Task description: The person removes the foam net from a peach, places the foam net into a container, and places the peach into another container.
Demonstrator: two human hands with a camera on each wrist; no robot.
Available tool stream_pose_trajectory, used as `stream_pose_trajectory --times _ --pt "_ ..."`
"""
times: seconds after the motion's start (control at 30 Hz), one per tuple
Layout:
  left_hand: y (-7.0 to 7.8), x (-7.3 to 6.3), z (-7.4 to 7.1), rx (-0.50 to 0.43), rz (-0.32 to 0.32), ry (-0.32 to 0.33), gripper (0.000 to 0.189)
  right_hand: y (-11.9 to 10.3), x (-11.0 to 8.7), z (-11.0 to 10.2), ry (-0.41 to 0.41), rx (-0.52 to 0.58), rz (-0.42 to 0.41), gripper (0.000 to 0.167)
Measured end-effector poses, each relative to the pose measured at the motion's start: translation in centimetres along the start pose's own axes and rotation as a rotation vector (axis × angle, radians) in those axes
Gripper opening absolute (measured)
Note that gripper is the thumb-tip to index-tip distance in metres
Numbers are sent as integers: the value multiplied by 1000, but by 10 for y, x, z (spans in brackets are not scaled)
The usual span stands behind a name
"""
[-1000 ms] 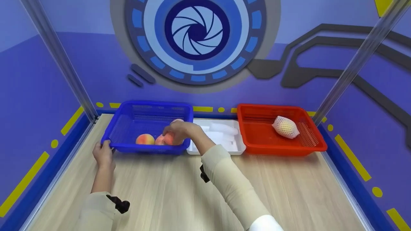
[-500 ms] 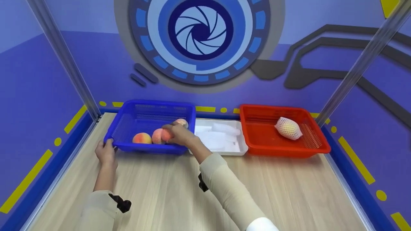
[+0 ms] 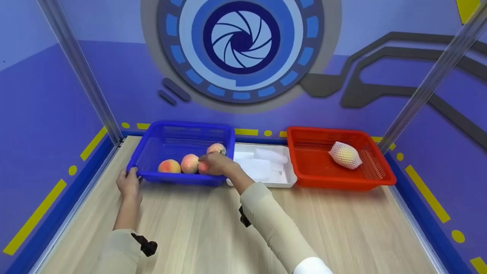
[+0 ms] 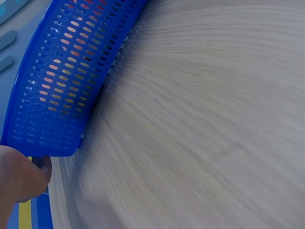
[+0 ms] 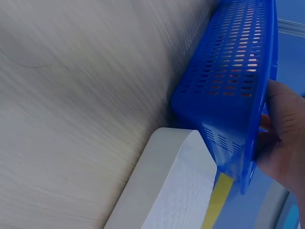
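Observation:
In the head view the left hand [image 3: 129,183] grips the front left corner of the blue basket [image 3: 179,177]; its thumb and fingers also show at the rim in the left wrist view. My right hand [image 3: 218,163] reaches over the basket's front right part, fingers curled round a red peach [image 3: 203,168], which it partly hides. A pinkish peach [image 3: 190,163] lies left of the held one, and a yellow-red peach [image 3: 169,166] lies farther left. Behind the right hand, another peach [image 3: 216,148] rests near the right wall. The right wrist view shows the hand [image 5: 286,138] at the blue rim.
A white tray [image 3: 279,185] with white foam net sleeves [image 3: 266,161] stands right of the blue basket. Beyond it, a red basket [image 3: 308,171] holds one fruit in a white foam net [image 3: 345,155]. A patterned wall rises behind, and metal posts flank the wooden table [image 3: 213,228].
The right hand has shifted within the blue basket, with the peach now lower behind its fingers. The two front peaches sit slightly farther left in the basket. The left hand keeps its grip.

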State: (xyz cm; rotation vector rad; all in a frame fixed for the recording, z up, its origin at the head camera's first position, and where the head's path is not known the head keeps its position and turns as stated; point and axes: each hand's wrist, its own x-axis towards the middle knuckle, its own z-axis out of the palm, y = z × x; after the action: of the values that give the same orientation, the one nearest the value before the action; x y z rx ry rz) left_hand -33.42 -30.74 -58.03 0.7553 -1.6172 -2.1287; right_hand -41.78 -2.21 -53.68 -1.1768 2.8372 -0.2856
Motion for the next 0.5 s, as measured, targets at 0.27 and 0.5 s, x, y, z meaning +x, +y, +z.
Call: stream_pose_trajectory --times 0.27,0.5 --pt "-1 0 1 -24 12 17 10 -2 -1 2 -21 67 25 28" --pt "-3 0 2 -29 2 32 11 -1 -4 8 41 66 -44 27"
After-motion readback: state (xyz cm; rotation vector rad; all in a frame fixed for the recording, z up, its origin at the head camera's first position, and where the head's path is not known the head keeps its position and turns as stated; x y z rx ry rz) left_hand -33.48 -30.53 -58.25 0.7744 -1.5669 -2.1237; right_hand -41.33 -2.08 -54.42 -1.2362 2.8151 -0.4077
